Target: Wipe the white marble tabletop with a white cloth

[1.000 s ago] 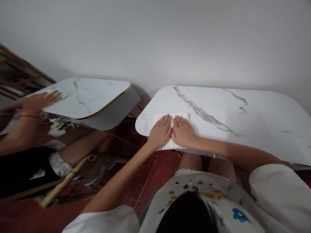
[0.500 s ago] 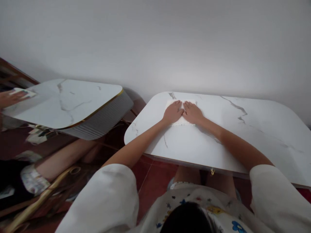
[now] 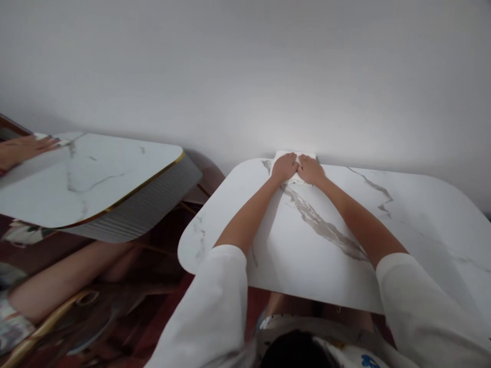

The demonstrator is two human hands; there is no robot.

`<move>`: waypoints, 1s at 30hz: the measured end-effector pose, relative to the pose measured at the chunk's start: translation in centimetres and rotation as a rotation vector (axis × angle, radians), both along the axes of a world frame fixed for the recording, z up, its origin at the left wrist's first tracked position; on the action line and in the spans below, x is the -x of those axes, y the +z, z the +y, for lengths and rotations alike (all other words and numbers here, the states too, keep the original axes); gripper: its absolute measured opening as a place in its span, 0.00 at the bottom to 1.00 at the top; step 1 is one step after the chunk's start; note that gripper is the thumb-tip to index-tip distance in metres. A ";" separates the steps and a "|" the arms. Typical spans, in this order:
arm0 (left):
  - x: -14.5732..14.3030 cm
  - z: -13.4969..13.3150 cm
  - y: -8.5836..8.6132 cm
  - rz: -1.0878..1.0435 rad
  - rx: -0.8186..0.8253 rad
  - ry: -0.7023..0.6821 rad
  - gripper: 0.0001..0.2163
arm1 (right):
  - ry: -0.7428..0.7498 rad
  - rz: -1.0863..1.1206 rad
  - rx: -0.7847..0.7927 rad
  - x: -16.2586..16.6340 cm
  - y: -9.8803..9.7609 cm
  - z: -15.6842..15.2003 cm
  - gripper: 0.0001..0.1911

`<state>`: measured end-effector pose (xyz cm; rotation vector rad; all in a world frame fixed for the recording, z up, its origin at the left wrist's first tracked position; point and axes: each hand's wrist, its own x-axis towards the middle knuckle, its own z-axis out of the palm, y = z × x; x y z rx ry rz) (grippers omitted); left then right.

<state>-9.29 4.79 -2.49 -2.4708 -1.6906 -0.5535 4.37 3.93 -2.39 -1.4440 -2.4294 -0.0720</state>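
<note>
Both my arms stretch across a white marble-look table [image 3: 402,230] to its far edge by the wall. My left hand [image 3: 284,167] and my right hand [image 3: 310,170] lie side by side, fingers flat and together, pressing on a white cloth [image 3: 295,154]. The cloth pokes out past my fingertips where the table meets the wall; most of it is hidden under my hands.
A white wall [image 3: 245,71] rises right behind the table. To the left stands a second marble-look table [image 3: 115,174] with a gold rim, where another person's hand [image 3: 21,149] rests on something white. That person's leg [image 3: 69,281] shows below it, over a red floor.
My hands slid the cloth away from me, from the table's near edge to its far edge at the wall. The other person's hand shifted left.
</note>
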 end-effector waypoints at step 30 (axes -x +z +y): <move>0.0 -30.3 0.2 0.091 0.089 -0.023 0.26 | 0.075 0.018 0.065 -1.0 0.9 -30.1 0.29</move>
